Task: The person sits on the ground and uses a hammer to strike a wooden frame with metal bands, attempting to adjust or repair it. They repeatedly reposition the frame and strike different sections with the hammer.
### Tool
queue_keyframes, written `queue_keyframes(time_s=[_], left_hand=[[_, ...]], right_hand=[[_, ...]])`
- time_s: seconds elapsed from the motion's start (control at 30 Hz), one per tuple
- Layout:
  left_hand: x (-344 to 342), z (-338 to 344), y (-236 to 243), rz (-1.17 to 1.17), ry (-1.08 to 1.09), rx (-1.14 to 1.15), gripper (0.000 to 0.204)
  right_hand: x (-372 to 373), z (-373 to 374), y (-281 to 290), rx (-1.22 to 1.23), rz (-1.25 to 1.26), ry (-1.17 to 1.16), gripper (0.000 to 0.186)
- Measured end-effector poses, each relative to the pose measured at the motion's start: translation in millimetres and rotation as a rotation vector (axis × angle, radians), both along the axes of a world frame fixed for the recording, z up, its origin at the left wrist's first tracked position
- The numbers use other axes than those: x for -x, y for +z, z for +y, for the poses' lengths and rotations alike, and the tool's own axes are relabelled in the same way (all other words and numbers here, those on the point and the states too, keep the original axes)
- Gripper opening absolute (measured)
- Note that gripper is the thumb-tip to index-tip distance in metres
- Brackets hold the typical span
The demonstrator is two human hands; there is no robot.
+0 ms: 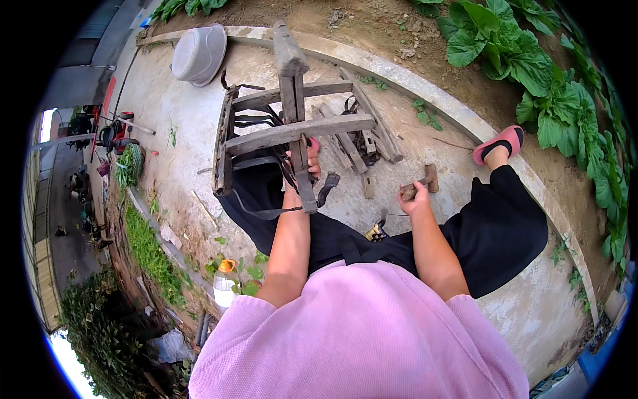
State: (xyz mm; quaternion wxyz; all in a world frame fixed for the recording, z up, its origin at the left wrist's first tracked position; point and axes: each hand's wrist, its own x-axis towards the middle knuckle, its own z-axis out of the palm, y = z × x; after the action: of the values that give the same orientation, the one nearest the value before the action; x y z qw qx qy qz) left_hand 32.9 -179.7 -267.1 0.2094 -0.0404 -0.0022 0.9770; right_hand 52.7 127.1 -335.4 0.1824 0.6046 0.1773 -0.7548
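Observation:
An old wooden stool frame (302,132), grey and weathered, stands tilted over my left leg, with black straps hanging from its bars. My left hand (310,163) is closed around one of its upright bars; the wood hides part of the palm. To the right, my right hand (415,199) grips the short handle of a wooden mallet (432,178), held low above the concrete and apart from the frame. Loose wooden slats (349,147) lie on the ground beyond the frame, some with black strapping among them.
A grey-white plastic tub (199,54) lies tipped on the concrete at the far left. A low concrete curb (425,96) borders soil with leafy green plants (512,53). My pink sandal (500,143) rests by it. A white bottle (224,286) with an orange top is at my left.

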Motion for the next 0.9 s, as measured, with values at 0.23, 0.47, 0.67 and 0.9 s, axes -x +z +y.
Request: queue_keyframes(time_s=[0.23,0.47,0.67,0.9], left_hand=[[13,-28,-17,-0.371,0.396,0.801,0.039],[45,12,-19,-0.355,0.179,1.438,0.02],[38,44,-41,-0.269,-0.002,1.776,0.028],[26,10,-85,-0.459,0.017,2.003,0.034]], right_hand=[[19,37,-19,0.322,0.277,-0.632,0.015],[29,62,-1,0.121,0.141,-0.226,0.015],[19,73,-11,-0.203,0.093,0.322,0.009],[7,53,-32,-0.506,0.062,0.656,0.01]])
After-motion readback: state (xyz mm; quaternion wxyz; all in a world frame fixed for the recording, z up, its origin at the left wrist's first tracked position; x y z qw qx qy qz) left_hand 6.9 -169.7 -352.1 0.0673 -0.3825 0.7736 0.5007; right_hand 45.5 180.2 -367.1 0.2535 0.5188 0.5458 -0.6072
